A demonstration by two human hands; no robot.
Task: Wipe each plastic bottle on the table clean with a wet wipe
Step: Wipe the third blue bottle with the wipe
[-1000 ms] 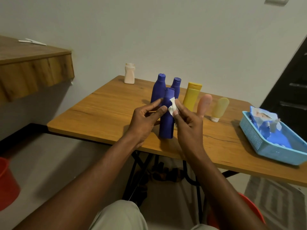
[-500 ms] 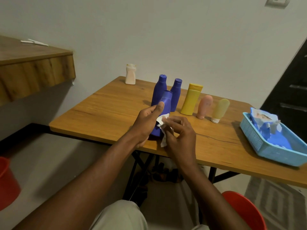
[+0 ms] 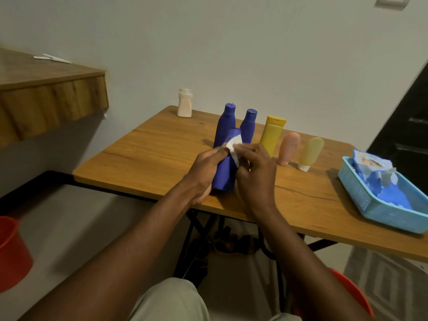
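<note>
My left hand [image 3: 205,169] grips a blue plastic bottle [image 3: 225,174] upright near the wooden table's [image 3: 148,156] front edge. My right hand [image 3: 254,172] presses a white wet wipe [image 3: 234,147] against the bottle's upper part near the cap. Behind them stand two more blue bottles [image 3: 225,122] [image 3: 249,123], then to the right a yellow bottle [image 3: 271,135], a pink tube [image 3: 288,148] and a pale yellow tube [image 3: 310,152]. A small white bottle [image 3: 184,103] stands at the table's far corner.
A light blue plastic basket [image 3: 361,193] holding a wet-wipe packet [image 3: 370,165] sits at the table's right. A wooden shelf [image 3: 46,98] juts out on the left. Red buckets stand on the floor at left [image 3: 11,253] and lower right [image 3: 352,295].
The bottle was tilted and the wipe low on its side half a second ago; now the bottle is more upright and the wipe has moved up to near the cap.
</note>
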